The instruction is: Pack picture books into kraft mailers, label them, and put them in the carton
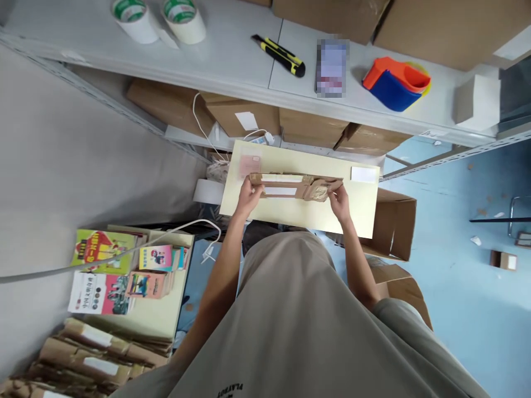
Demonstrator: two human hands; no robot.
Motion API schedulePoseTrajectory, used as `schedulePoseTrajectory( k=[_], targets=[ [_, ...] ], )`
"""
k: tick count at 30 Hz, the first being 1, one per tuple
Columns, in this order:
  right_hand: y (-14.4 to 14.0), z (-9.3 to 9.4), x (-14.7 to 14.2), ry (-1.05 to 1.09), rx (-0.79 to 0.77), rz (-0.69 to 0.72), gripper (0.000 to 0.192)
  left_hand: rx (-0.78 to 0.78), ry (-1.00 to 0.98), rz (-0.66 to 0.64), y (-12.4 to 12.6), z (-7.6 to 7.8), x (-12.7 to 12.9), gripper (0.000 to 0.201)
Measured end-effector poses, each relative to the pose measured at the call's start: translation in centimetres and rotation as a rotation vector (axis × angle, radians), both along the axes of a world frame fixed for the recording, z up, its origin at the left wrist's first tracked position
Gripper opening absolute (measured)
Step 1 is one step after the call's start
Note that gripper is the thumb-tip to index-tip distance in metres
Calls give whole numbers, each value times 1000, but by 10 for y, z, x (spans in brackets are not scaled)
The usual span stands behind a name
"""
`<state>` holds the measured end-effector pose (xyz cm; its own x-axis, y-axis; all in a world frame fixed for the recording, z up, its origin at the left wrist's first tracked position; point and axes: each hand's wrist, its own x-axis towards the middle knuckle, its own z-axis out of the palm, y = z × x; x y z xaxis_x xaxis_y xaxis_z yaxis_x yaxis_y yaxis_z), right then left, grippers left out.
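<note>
A long, narrow piece of folded brown cardboard (281, 185) with white label strips is stretched between my two hands, over the pale yellow tabletop (307, 217). My left hand (248, 197) grips its left end, thumb on the near side. At the other end, the fingers of my right hand (340, 202) pinch the cardboard's corner, next to a crumpled, uneven part with tape-like bands. A pinkish sheet (250, 165) lies beyond my left hand, and a white slip (362, 174) rests at the table's far right corner.
A grey shelf (232, 47) ahead carries tape rolls (185, 25), a box cutter (280, 55), a blurred phone-like object (332, 66) and an orange-and-blue tape dispenser (394, 83). Books (103, 251) and stacked cardboard (95, 354) are left. An open carton (392, 224) stands right.
</note>
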<state>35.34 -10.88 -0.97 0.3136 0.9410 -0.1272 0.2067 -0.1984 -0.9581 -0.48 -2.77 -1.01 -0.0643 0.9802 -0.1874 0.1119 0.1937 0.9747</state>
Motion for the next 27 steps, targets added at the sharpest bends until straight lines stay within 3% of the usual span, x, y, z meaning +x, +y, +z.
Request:
schedulePoseTrajectory(
  k=[5, 13, 20, 27],
  targets=[
    [-10, -1, 6, 14, -67, -83, 51, -20, -55, -75, 2, -6, 13, 55],
    [-1, 8, 4, 119, -105, -21, 61, -108, -128, -298, 1, -3, 27, 60],
    [-14, 13, -9, 95, -143, -19, 73, -182, -150, -111, -3, -5, 40, 55],
    [-18, 27, -5, 193, -160, 2, 87, -191, -91, -226, 0, -4, 33, 81]
  ],
)
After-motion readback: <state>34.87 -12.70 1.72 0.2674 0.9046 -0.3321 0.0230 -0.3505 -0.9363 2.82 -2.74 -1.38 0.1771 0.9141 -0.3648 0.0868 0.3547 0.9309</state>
